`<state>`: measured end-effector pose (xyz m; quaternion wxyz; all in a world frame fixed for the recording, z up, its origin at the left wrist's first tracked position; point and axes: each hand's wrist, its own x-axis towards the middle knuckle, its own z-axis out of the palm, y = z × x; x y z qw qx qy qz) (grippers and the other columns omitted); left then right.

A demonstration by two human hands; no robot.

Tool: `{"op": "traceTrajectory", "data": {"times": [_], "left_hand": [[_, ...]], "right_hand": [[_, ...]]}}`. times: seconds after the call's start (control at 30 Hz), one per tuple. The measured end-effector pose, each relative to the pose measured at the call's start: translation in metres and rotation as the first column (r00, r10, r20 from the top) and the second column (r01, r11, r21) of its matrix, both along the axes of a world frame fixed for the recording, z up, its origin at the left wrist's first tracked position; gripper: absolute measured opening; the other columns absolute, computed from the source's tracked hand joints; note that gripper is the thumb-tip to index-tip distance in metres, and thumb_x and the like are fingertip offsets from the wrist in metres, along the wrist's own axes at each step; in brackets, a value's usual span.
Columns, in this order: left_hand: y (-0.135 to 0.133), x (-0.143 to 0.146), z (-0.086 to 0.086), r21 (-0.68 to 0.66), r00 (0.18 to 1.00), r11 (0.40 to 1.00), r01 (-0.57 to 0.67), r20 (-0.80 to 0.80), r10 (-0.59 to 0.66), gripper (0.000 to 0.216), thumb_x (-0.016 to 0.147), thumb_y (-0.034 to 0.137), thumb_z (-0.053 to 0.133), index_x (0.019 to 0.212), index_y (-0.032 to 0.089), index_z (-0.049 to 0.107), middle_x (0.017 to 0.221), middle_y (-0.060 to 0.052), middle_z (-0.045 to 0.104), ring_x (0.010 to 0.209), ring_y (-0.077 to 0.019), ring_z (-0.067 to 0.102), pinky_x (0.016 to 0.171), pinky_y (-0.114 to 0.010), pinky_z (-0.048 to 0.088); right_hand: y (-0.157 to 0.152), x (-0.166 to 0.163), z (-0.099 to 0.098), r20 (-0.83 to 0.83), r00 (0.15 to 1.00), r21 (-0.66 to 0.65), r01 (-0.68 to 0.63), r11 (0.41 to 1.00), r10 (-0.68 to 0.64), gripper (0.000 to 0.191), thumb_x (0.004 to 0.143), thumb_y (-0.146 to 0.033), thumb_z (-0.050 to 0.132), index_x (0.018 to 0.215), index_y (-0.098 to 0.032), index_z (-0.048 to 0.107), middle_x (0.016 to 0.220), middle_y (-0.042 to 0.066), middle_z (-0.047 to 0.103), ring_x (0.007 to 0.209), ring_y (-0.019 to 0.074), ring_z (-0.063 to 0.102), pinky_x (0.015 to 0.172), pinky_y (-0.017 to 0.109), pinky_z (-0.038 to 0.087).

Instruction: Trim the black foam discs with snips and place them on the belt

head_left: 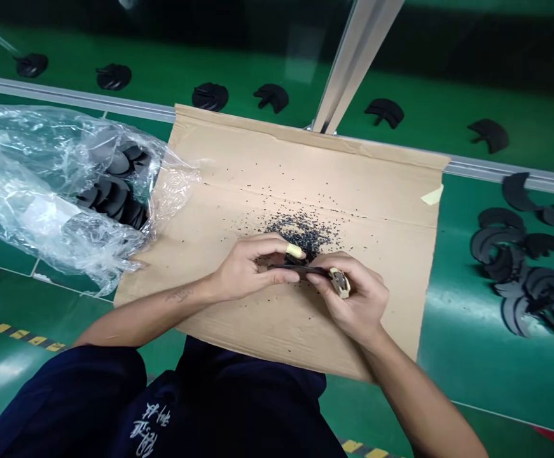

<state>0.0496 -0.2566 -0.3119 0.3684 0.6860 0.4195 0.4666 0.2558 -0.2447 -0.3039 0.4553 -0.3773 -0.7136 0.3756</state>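
Observation:
My left hand (252,264) is closed on a thin black plastic piece (300,269), seen nearly edge-on, pinched between thumb and fingers. Yellow tape is wrapped round one of its fingertips. Close beside it, my right hand (355,292) is wrapped round a small tool with a cream-coloured end (339,283); its working end is hidden by the fingers. The right fingertips are at the right end of the black piece. Just beyond both hands, a heap of tiny black scraps (305,232) is scattered over a cardboard sheet (229,331).
On the left, a clear plastic bag (62,197) holds several dark curved pieces (114,197). Several black curved parts (510,254) lie in a pile on the green surface at right. A metal post (353,70) rises behind the cardboard, with a glossy panel at the back.

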Motion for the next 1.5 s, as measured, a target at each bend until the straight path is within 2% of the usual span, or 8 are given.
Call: {"op": "traceTrajectory", "data": {"times": [0.1,0.2,0.47,0.7,0.97,1.17,1.4,1.5], "left_hand": [[0.001,0.000,0.000,0.085,0.999,0.996,-0.001,0.054,-0.004,0.030,0.090,0.042,0.074,0.108,0.018,0.076,0.094,-0.007,0.074,0.086,-0.0144,0.069,0.074,-0.026,0.059],[0.001,-0.001,0.000,0.176,1.000,0.984,-0.013,0.015,0.011,0.030,0.092,0.036,0.072,0.115,0.018,0.073,0.099,-0.008,0.074,0.090,-0.0145,0.070,0.077,-0.027,0.060],[0.003,-0.006,0.003,0.257,0.999,0.966,0.038,-0.004,-0.038,0.026,0.091,0.027,0.074,0.116,0.020,0.072,0.100,-0.008,0.074,0.090,-0.0137,0.070,0.077,-0.026,0.059],[0.003,-0.005,0.004,0.190,0.999,0.981,0.035,0.021,-0.040,0.032,0.092,0.036,0.073,0.118,0.019,0.071,0.098,-0.007,0.073,0.089,-0.0136,0.070,0.076,-0.025,0.059],[0.002,-0.002,0.006,0.257,0.999,0.966,0.036,0.013,-0.041,0.022,0.095,0.035,0.069,0.106,0.016,0.072,0.095,-0.007,0.074,0.088,-0.0135,0.070,0.078,-0.027,0.059],[-0.003,-0.002,0.008,0.313,1.000,0.950,-0.015,0.019,0.010,0.018,0.085,0.027,0.080,0.097,0.017,0.072,0.087,-0.004,0.073,0.076,-0.0111,0.066,0.071,-0.025,0.057],[0.000,-0.003,0.006,0.254,0.999,0.966,0.048,-0.017,-0.045,0.029,0.092,0.040,0.072,0.111,0.019,0.071,0.098,-0.008,0.075,0.092,-0.0164,0.070,0.082,-0.032,0.060],[0.000,-0.004,0.004,0.198,0.999,0.980,0.035,-0.012,-0.034,0.026,0.093,0.033,0.072,0.114,0.018,0.071,0.099,-0.008,0.077,0.092,-0.0158,0.072,0.082,-0.029,0.060]], "right_hand": [[-0.001,-0.001,-0.003,-0.018,0.999,0.075,-0.032,0.997,0.034,0.020,0.084,-0.011,0.075,0.097,-0.025,0.069,0.088,0.003,0.075,0.077,0.0179,0.072,0.069,0.032,0.059],[0.000,-0.001,-0.006,0.037,0.997,0.133,-0.067,0.989,0.063,0.025,0.084,-0.007,0.073,0.101,-0.025,0.068,0.093,0.004,0.076,0.082,0.0186,0.073,0.071,0.033,0.060],[0.000,-0.001,-0.009,0.088,0.994,0.183,-0.074,0.980,0.059,0.023,0.087,-0.010,0.070,0.102,-0.027,0.067,0.093,0.005,0.078,0.083,0.0209,0.075,0.071,0.036,0.063],[-0.002,-0.004,-0.012,0.041,0.997,0.182,-0.073,0.981,0.066,0.023,0.087,-0.010,0.070,0.101,-0.027,0.067,0.093,0.005,0.078,0.082,0.0209,0.076,0.070,0.035,0.062],[-0.004,-0.008,-0.013,0.032,0.997,0.144,-0.079,0.986,0.076,0.021,0.088,-0.010,0.069,0.100,-0.027,0.066,0.093,0.004,0.077,0.081,0.0185,0.074,0.069,0.031,0.061],[-0.004,-0.009,-0.011,0.028,0.993,0.117,-0.116,0.986,0.114,0.013,0.091,-0.015,0.066,0.100,-0.026,0.067,0.091,0.005,0.077,0.079,0.0193,0.074,0.068,0.032,0.061],[-0.005,-0.009,-0.009,-0.008,0.998,0.065,-0.057,0.996,0.058,0.012,0.089,-0.017,0.071,0.097,-0.026,0.069,0.091,0.005,0.078,0.080,0.0204,0.074,0.070,0.033,0.062],[-0.004,-0.009,-0.008,-0.043,0.998,0.028,-0.054,0.998,0.055,0.014,0.087,-0.017,0.073,0.097,-0.026,0.069,0.090,0.004,0.077,0.082,0.0203,0.074,0.073,0.034,0.062]]}}
